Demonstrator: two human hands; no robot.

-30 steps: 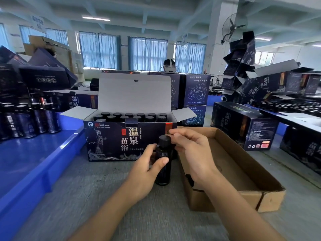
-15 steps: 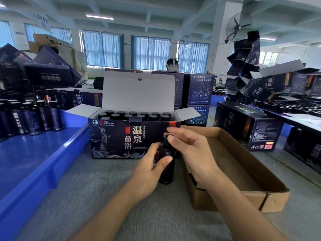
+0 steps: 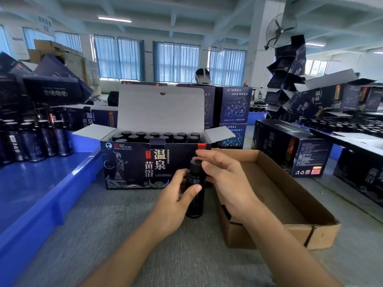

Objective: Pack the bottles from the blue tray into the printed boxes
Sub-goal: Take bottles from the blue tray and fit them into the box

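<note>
Head view. Q: where's the bottle (image 3: pixel 194 195)?
A: Just before the printed box (image 3: pixel 132 162). My left hand (image 3: pixel 174 204) grips its body; my right hand (image 3: pixel 228 183) touches the cap (image 3: pixel 195 164), pinch unclear. Probably glass, slick: hold mid-body.

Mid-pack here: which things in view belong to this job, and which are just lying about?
In the job: bottle, gripped by the left hand, right hand at its cap; open printed box, already holding bottles; blue tray; waiting bottles standing on it.
Lying about: brown cardboard tray; closed box on the right; heap of empty boxes; wall fan.
</note>
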